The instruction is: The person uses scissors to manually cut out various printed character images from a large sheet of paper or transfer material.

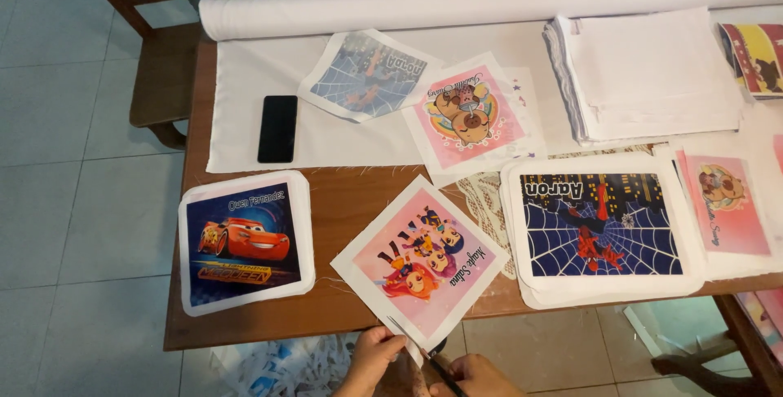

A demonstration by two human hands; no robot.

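Left hand [373,358] fingers pinch pink printed fabric square [422,265] at desk [342,201] edge; right hand [475,374] apparently grips scissors [436,358], partly hidden.

Surface: brown wooden table [342,201]
Lying on it: white fabric roll [489,2], black phone [277,128] (on the cloth), stacked printed squares [245,242]
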